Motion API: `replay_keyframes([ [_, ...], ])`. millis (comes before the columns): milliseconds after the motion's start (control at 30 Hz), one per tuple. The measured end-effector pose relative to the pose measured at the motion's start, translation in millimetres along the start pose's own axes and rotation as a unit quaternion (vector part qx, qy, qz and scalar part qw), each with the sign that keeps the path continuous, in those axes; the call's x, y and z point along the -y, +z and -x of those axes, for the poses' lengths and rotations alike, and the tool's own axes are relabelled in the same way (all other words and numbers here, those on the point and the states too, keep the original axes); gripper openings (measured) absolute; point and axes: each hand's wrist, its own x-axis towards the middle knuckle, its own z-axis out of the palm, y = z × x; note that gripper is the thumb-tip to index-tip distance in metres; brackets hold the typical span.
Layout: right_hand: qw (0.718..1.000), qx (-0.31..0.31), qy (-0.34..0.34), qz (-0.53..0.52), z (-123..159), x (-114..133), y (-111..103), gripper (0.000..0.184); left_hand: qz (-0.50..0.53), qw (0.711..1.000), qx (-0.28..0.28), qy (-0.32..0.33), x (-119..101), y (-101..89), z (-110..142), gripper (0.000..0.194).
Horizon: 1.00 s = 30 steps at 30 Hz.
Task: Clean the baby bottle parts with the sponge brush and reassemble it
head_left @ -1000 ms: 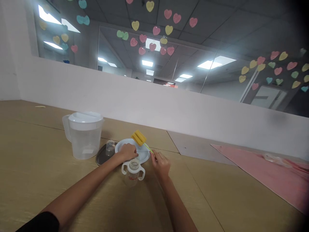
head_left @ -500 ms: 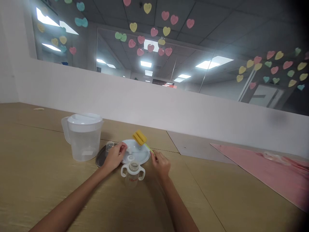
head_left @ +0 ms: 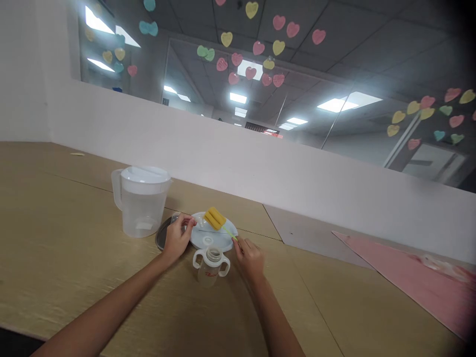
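My left hand (head_left: 178,239) is closed in a pinch over the left side of a white plate (head_left: 227,242). Its fingertips grip a small clear bottle nipple (head_left: 201,221), partly hidden and blurred. My right hand (head_left: 250,255) is closed around the thin green handle of a yellow sponge brush (head_left: 214,218), whose head is above the plate. A white ring (head_left: 207,240) lies at the plate's near side. In front of the plate, between my forearms, stands an uncapped baby bottle (head_left: 208,270) with two white handles. A clear cap (head_left: 176,216) shows behind my left hand.
A lidded clear pitcher (head_left: 145,206) stands to the left, beside a dark grey tray (head_left: 161,237) partly under my left hand. A pink mat (head_left: 401,277) with a crumpled clear plastic piece lies at the right. A white wall (head_left: 238,168) borders the table's back.
The view has shifted, so the scene sits further right. My left hand has moved the nipple slightly up and left over the plate. The brush head has come lower and nearer the plate.
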Motion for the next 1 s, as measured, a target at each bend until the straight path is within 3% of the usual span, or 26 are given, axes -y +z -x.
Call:
replay_keyframes([
  [500, 0.997, 0.049, -0.058, -0.011, 1.9, 3.2, 1.3, 0.028, -0.008, 0.999, -0.042, -0.017, 8.7, -2.5, -3.5, 0.026],
  [667, 0.997, 0.044, -0.067, -0.019, 0.6, 3.7, -1.6, 0.025, -0.012, 0.998, -0.053, -0.015, 8.4, -5.8, -5.5, 0.027],
  [767, 0.997, 0.03, -0.061, -0.026, 0.1, 3.6, -2.2, 0.022, -0.018, 0.996, -0.087, -0.013, 11.5, -10.3, -9.4, 0.028],
  [900, 0.998, 0.011, -0.05, -0.025, -0.7, 3.2, -2.5, 0.021, -0.036, 0.992, -0.124, -0.003, 21.7, -16.4, -15.9, 0.027],
  [1000, 0.999, 0.009, -0.047, -0.021, -1.1, 2.8, -2.9, 0.022, -0.051, 0.989, -0.133, -0.031, 31.7, -17.3, -19.0, 0.027],
])
